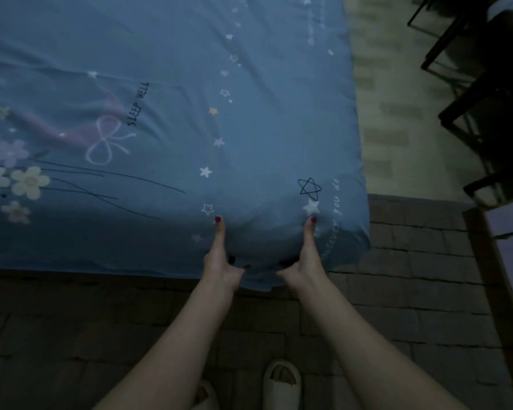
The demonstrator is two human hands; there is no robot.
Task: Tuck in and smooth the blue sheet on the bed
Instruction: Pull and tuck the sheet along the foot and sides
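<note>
The blue sheet [175, 84], printed with stars, flowers, a bow and "SLEEP WELL", covers the bed across the upper left of the head view. At the bed's near right corner, my left hand [219, 258] and my right hand [307, 255] grip the sheet's near edge. Both thumbs lie on top of the fabric, and the fingers are hidden under the edge. A small fold of sheet hangs down between the two hands. Faint wrinkles run across the sheet at the left.
A dark brick-patterned floor [397, 291] lies below the bed, with a paler patterned floor [397, 128] to the right. A black metal frame [471, 99] stands at the upper right, a wooden furniture edge [492, 276] at the right. White slippers [280, 386] are at the bottom.
</note>
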